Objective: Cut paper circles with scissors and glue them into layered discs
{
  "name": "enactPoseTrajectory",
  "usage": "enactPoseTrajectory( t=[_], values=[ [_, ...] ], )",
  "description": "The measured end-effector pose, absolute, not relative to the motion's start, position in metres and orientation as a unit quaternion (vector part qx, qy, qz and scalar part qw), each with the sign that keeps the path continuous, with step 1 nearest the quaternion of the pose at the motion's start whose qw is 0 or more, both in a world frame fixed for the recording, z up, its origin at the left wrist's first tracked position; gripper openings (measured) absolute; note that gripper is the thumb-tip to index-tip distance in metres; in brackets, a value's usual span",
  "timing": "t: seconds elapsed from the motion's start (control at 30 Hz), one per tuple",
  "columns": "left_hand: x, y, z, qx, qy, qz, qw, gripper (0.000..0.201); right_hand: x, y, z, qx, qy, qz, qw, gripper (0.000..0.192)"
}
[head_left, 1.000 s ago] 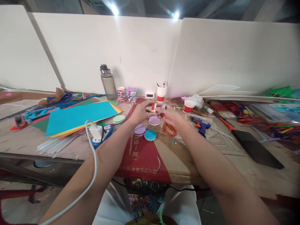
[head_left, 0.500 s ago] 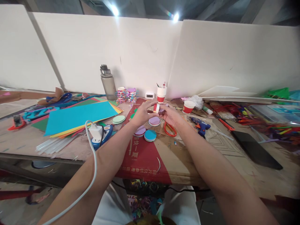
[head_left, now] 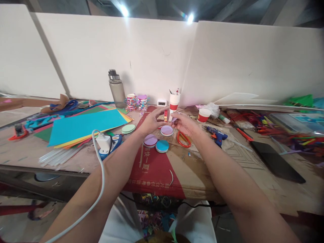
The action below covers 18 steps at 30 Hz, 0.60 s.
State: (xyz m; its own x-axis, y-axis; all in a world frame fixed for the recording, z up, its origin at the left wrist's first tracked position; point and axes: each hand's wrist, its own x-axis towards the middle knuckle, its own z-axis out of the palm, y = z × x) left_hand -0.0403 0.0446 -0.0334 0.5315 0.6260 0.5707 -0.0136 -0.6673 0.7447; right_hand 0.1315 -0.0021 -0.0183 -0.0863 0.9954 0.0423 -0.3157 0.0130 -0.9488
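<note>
Above the middle of the table, my left hand [head_left: 151,122] curves its thumb and fingers around a small red-and-white piece [head_left: 165,115], which looks like paper; its exact kind is too small to tell. My right hand [head_left: 186,124] pinches the piece's white right side, with a bit of purple showing at the fingertips. Just below the hands lies a purple-topped round disc [head_left: 166,130]. Another purple disc [head_left: 150,140] and a blue disc [head_left: 162,145] rest closer to me. Orange scissor handles [head_left: 184,140] lie beneath my right wrist.
Stacked paper cups [head_left: 174,101] with pens stand behind the hands, near a small clock [head_left: 162,103]. Rightward are another cup [head_left: 204,115], a blue glue gun [head_left: 219,137] and a black phone [head_left: 275,162]. Coloured sheets [head_left: 86,128], a power strip [head_left: 115,143] and a bottle [head_left: 116,91] are left.
My left fingers have opened slightly and shifted a little left. The red part now shows upright between the hands, and the green paper by my left hand is no longer visible.
</note>
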Motion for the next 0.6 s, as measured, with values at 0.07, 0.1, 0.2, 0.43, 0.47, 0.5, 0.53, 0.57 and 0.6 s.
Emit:
enactPoseTrajectory(
  t=[0.07,0.1,0.2,0.43,0.47,0.5,0.53,0.57,0.6],
  values=[
    [-0.041,0.045,-0.033,0.793,0.185,0.443,0.375,0.064,0.134,-0.002,-0.016,-0.378,-0.434,0.585,0.571,0.022],
    [-0.041,0.046,-0.033,0.789,0.182,0.443,0.385,0.065,0.136,-0.001,-0.015,-0.377,-0.433,0.583,0.576,0.023],
    [-0.042,0.049,-0.036,0.766,0.188,0.458,0.410,0.071,0.141,0.001,-0.014,-0.391,-0.439,0.572,0.572,0.027],
    [-0.045,0.050,-0.035,0.685,0.205,0.499,0.491,0.063,0.146,0.006,-0.037,-0.614,-0.642,0.231,0.397,0.033],
    [-0.045,0.049,-0.034,0.674,0.202,0.491,0.514,0.063,0.145,0.006,-0.040,-0.622,-0.672,0.182,0.358,0.034],
    [-0.045,0.048,-0.033,0.665,0.199,0.482,0.535,0.063,0.144,0.005,-0.042,-0.627,-0.692,0.153,0.323,0.037],
    [-0.045,0.047,-0.033,0.658,0.195,0.474,0.551,0.062,0.143,0.004,-0.044,-0.633,-0.702,0.140,0.294,0.039],
    [-0.045,0.046,-0.032,0.653,0.192,0.469,0.563,0.061,0.142,0.003,-0.044,-0.639,-0.704,0.138,0.276,0.043],
    [-0.045,0.046,-0.032,0.649,0.189,0.465,0.571,0.060,0.142,0.002,-0.043,-0.642,-0.705,0.141,0.268,0.046]
  ],
)
